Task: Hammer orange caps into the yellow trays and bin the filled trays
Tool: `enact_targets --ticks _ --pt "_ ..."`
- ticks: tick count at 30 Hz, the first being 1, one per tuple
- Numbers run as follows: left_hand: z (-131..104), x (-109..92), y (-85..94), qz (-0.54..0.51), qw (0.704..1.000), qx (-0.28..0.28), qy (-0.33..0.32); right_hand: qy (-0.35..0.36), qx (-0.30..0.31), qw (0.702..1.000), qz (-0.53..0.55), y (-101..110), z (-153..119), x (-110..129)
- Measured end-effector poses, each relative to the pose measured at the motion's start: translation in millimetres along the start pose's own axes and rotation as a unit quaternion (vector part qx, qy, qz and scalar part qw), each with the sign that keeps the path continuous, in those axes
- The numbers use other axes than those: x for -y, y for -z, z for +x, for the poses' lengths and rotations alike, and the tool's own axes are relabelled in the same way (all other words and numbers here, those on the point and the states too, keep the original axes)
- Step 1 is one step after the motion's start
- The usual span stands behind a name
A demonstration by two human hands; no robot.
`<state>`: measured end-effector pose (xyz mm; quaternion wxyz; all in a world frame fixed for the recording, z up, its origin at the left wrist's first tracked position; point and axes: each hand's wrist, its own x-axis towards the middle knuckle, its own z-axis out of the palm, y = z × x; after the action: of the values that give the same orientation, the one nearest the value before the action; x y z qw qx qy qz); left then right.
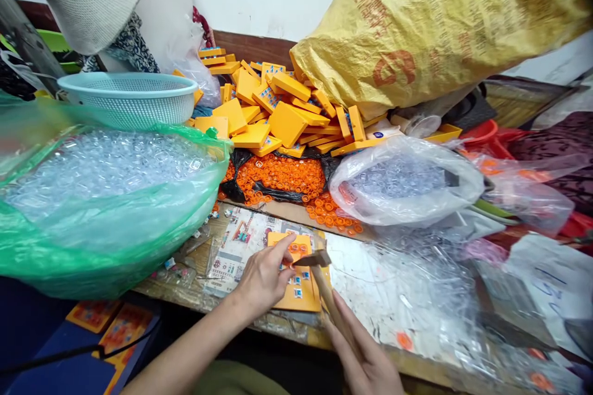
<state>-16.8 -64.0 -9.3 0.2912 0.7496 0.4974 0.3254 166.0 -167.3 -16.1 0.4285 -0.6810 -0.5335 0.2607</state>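
Note:
A yellow-orange panel (301, 301) lies on the bench in front of me, with small blue-and-white pieces (297, 292) set in it. Near its far end sit a few orange rings (299, 249). My left hand (265, 278) rests over the panel's left side, thumb and fingers closing around an orange ring that they partly cover. In my right hand (364, 352) is the wooden handle of a hammer (319, 259). The dark hammer head hovers over the panel, its narrow end close to my left fingertips.
Behind the bench rises a heap of yellow panels (287, 123). A black bag of orange rings (282, 176) stands before it, flanked by a green bag (115, 241) and a white bag (398, 213) of clear parts. Farther back are a blue basket (130, 89) and a yellow sack (430, 31).

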Motion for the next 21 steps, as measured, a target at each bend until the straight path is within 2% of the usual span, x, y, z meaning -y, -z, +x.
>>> enact_targets --ticks 2,5,8,11,13,15,18,21 --pt "14.6 6.0 11.1 0.023 0.999 -0.036 -0.018 -0.076 -0.026 0.996 0.035 -1.7 1.9 -0.3" --pt "52.6 22.2 29.2 0.127 0.986 -0.107 -0.010 -0.172 -0.027 0.982 0.071 -1.1 8.5 4.1" --pt "92.0 38.5 36.6 0.161 0.982 -0.098 0.005 -0.202 -0.025 0.973 0.104 -0.5 13.5 10.3" --pt "112.4 42.7 33.7 0.178 0.982 -0.065 0.012 -0.207 -0.027 0.971 0.120 -1.2 13.2 13.6" --pt "111.5 38.4 32.1 0.179 0.982 -0.055 0.013 -0.209 -0.032 0.969 0.130 -1.5 11.5 14.3" --pt "99.4 32.7 33.2 0.169 0.984 -0.049 0.012 -0.213 -0.040 0.967 0.137 -1.3 10.4 14.5" --pt "65.3 30.3 37.7 0.142 0.989 -0.029 0.015 -0.226 -0.047 0.962 0.147 -0.8 10.7 14.7" --pt "26.0 37.7 38.0 0.127 0.992 -0.016 0.022 -0.229 -0.046 0.961 0.149 -1.7 11.8 16.3"
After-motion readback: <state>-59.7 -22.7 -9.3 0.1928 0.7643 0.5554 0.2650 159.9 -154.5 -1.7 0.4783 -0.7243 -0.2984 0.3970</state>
